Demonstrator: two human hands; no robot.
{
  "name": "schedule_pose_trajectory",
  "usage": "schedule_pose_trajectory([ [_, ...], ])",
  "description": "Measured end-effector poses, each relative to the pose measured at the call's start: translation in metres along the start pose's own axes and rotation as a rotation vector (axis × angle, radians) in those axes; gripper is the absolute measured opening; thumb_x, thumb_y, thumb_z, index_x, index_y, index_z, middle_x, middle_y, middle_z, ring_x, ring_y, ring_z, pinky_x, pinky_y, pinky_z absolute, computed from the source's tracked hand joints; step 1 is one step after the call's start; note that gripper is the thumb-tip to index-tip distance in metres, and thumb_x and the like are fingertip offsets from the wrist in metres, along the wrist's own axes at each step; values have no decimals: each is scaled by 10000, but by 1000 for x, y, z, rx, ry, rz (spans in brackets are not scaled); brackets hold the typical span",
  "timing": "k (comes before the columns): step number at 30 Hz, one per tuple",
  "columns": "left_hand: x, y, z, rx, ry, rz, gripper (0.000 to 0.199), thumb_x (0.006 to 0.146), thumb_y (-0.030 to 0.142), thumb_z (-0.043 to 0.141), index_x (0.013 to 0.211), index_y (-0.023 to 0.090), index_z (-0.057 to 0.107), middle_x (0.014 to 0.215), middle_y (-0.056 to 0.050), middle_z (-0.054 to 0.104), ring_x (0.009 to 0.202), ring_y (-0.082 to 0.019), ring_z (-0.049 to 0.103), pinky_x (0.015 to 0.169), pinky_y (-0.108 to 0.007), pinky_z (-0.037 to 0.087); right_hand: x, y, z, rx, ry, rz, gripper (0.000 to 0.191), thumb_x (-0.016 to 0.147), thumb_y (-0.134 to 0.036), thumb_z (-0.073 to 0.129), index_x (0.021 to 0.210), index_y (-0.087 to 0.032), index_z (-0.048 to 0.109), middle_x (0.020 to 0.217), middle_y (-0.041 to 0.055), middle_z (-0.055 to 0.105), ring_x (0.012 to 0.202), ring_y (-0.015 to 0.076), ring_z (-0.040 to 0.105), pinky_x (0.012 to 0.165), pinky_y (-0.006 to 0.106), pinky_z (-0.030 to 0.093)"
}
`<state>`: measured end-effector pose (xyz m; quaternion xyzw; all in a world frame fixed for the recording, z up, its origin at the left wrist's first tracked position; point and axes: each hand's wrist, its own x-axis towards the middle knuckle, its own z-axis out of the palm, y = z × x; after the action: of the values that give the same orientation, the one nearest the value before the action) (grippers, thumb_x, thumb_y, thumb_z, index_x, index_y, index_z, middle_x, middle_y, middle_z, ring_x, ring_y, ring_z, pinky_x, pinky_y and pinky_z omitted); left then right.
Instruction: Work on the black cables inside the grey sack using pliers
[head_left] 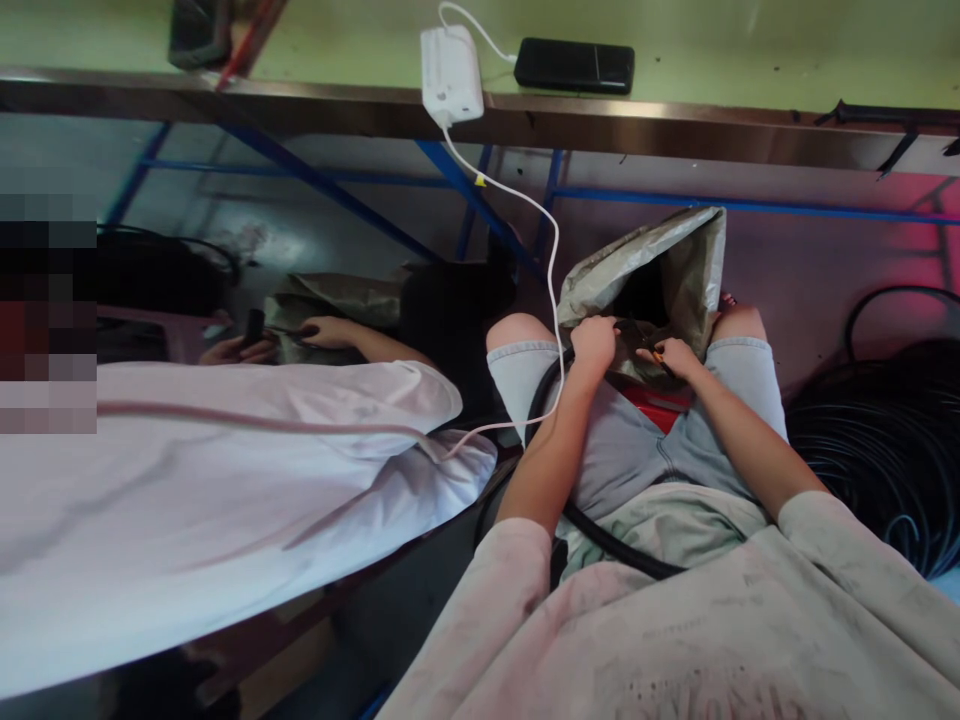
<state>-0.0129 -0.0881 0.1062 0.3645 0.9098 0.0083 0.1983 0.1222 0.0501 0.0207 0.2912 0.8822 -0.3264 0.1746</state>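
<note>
My left hand [596, 343] is closed at the mouth of an open woven sack [697, 270] between my knees. A thick black cable [622, 548] runs across my lap, curves up beside my left forearm and reaches this closed hand. My right hand [677, 358] is closed a little to the right, over the sack's near edge. Between its fingers shows a small orange-handled tool [658, 357], its kind too small to make out. The sack's inside is dark, and something red lies beneath it between my thighs.
A workbench edge [712, 125] crosses ahead, bearing a white adapter [452, 75] and a black power bank [574, 66]. Their white cord [553, 260] hangs past my left arm. Coiled black cable [870, 440] lies at right. A co-worker in a white shirt [262, 480] sits at left.
</note>
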Motion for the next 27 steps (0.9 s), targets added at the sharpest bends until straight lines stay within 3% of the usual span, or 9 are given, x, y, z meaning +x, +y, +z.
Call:
schedule_pose_trajectory([
  [7, -3, -3, -4, 16, 70, 3, 340, 1070, 278, 476, 1300, 262, 726, 1232, -121, 715, 1138, -278, 661, 916, -354, 528, 2, 2, 4, 113, -2, -77, 643, 931, -764, 550, 813, -163, 746, 749, 52, 700, 684, 160, 581, 607, 263, 344],
  [12, -5, -2, -6, 9, 88, -11, 328, 1067, 275, 480, 1287, 237, 719, 1208, -130, 711, 1137, -295, 655, 891, -368, 527, 1, -1, 5, 203, -1, -55, 555, 979, -669, 566, 910, -148, 742, 848, 73, 738, 713, 162, 602, 653, 254, 397],
  [20, -4, -1, -5, 6, 75, 9, 338, 1056, 257, 501, 1325, 256, 706, 1240, -121, 700, 1174, -283, 627, 942, -367, 509, 6, 5, 4, 108, 10, -114, 547, 979, -635, 617, 1016, -109, 762, 1016, 137, 769, 852, 197, 670, 723, 238, 441],
  [27, -4, 6, 0, 0, 54, 122, 280, 1030, 236, 571, 1268, 229, 719, 1259, -116, 698, 1192, -280, 609, 968, -363, 498, 1, 6, -3, 147, 15, 9, 620, 933, -722, 613, 880, -127, 776, 821, 105, 762, 742, 194, 670, 660, 254, 428],
])
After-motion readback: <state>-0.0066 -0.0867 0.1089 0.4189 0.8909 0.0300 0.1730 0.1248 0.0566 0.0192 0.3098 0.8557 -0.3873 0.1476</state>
